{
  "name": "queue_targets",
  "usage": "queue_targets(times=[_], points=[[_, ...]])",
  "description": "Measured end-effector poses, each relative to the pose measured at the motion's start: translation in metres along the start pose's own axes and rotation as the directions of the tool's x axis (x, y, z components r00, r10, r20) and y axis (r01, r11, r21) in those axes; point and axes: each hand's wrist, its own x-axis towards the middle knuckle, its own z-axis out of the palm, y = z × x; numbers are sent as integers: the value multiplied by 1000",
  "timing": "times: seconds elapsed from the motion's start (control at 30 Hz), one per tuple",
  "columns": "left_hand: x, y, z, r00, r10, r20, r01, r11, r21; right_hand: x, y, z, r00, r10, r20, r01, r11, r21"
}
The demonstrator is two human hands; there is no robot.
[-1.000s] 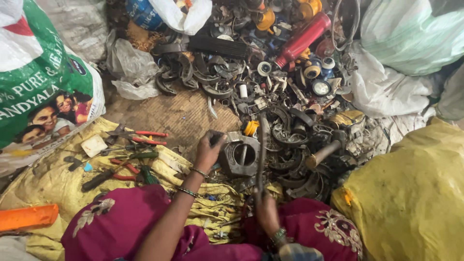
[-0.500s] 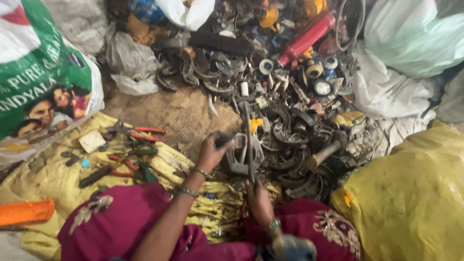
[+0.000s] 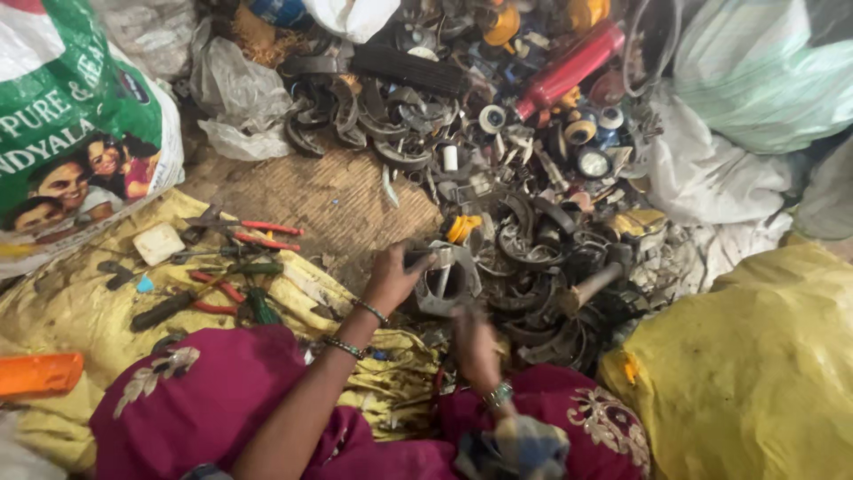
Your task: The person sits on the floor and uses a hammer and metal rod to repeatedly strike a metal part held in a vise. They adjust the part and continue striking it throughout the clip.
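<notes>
A grey metal housing [image 3: 447,283] is gripped at its left edge by the left hand [image 3: 391,277], at the near edge of the scrap pile [image 3: 498,151]. The right hand [image 3: 475,342] is blurred just below the housing; whether it is clenched or holding anything cannot be told. The floor is covered by a woven mat [image 3: 333,196], left of the pile. A yellow cloth [image 3: 80,302] is spread further left of the pile, with red-handled pliers [image 3: 258,233] and other tools laid on it. A printed green sack [image 3: 75,133] is stood beyond the cloth. A yellow sack [image 3: 755,373] is seen below the pile's right side, and white bags [image 3: 720,169] are pressed against that side.
</notes>
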Motion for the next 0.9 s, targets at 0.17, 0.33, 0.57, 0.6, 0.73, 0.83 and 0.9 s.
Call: queue_targets(times=[0.17,0.33,0.57,0.6,0.73,0.83,0.9], points=[[-4,-3,4,998,-3,-71,0,999,-35,6,-15,2,829,-512,225,498,495,-712],[1,-8,9,993,-49,-110,53,998,33,2,-61,-30,897,-430,-105,441,887,136],[2,0,7,992,-121,-38,119,992,-38,11,-19,11,999,-45,15,47,939,-341],[0,1,4,978,-207,13,207,978,-13,10,-17,18,998,2,64,27,900,-434],[0,-1,5,994,0,-108,-12,993,-114,5,-44,6,976,-213,44,210,864,-458],[0,-8,9,993,-43,-107,36,997,-67,4,-65,-26,927,-365,-91,345,921,-178],[1,-11,12,990,-136,-41,134,990,-52,3,-53,-46,799,-589,-121,602,785,150]])
